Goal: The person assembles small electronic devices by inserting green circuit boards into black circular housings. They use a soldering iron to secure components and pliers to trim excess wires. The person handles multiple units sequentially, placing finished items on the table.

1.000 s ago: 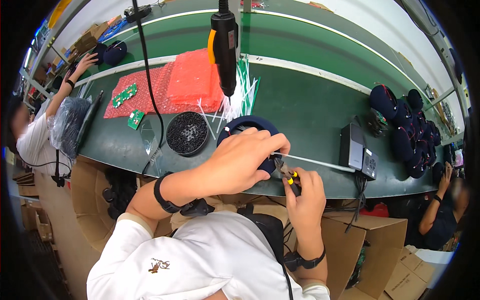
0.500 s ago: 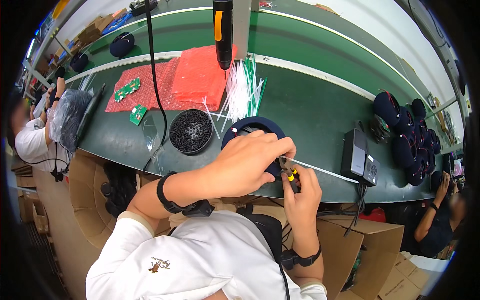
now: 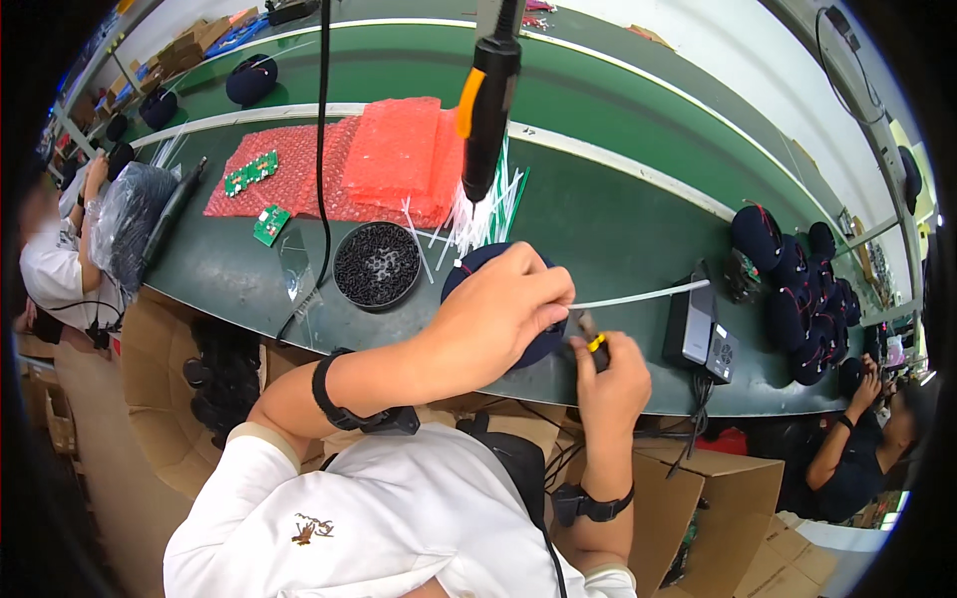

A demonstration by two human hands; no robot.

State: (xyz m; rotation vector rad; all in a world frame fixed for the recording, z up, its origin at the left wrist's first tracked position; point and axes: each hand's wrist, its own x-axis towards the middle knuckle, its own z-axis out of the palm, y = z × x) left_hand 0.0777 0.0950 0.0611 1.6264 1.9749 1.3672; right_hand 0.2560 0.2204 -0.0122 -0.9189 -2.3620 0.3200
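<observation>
My left hand [image 3: 503, 307] is over a dark navy round shell [image 3: 538, 346] near the bench's front edge. Its thumb and forefinger pinch a thin white cable tie [image 3: 643, 296], which sticks out to the right above the bench. Most of the shell's inside is hidden by that hand. Just right of it, my right hand [image 3: 613, 379] is wrapped round a pair of cutting pliers [image 3: 597, 344] with yellow on the handles. The pliers' jaws are blurred and stand apart from the tie.
A black electric screwdriver [image 3: 490, 120] hangs over the bench, its cord [image 3: 323, 149] to the left. Beyond lie loose cable ties [image 3: 488, 231], a bowl of black screws [image 3: 377, 265], green circuit boards [image 3: 269, 225] and red bubble wrap [image 3: 394, 149]. A black box-shaped device [image 3: 693, 319] and stacked navy shells [image 3: 793, 261] stand right.
The pliers have moved off the cable tie, down and to the right with my right hand. The tie's free end has swung upward. In view, the screwdriver has shifted right and lower.
</observation>
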